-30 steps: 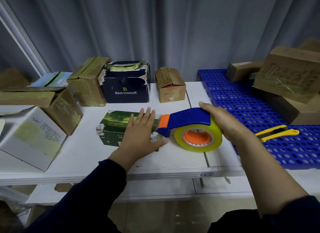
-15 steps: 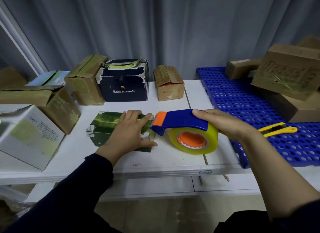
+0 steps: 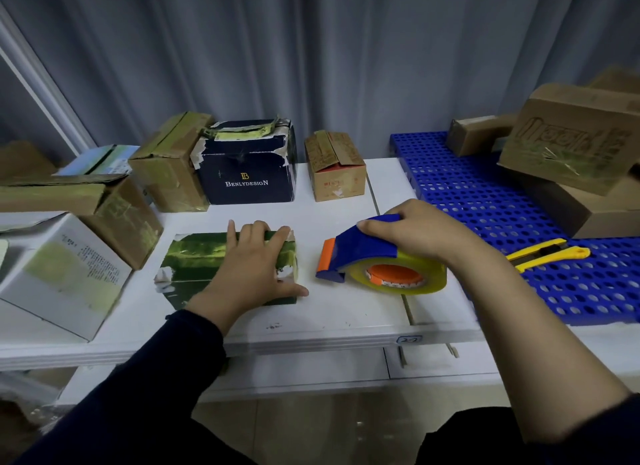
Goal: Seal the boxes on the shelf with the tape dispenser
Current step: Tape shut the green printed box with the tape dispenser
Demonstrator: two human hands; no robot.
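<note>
A low green box [image 3: 194, 264] covered in shiny tape lies on the white shelf [image 3: 346, 312]. My left hand [image 3: 254, 267] grips it from above, fingers curled over its far edge and thumb at its near right corner. To its right, a blue and orange tape dispenser [image 3: 363, 257] with a roll of clear yellowish tape [image 3: 429, 277] rests on the shelf, a gap apart from the box. My right hand [image 3: 419, 234] holds the dispenser's blue handle from above.
Behind stand a brown box [image 3: 169, 167], a dark blue BenlyDesign box [image 3: 247, 175] and a small brown box [image 3: 337, 174]. A white box [image 3: 65, 277] and a brown box [image 3: 117, 215] sit left. A blue perforated tray [image 3: 485, 201] holds cardboard boxes [image 3: 571, 153] and a yellow cutter [image 3: 543, 253].
My left hand went from lying flat on the green box to gripping it, and slid it left. The dispenser came away from the box's right end and now rests apart from it.
</note>
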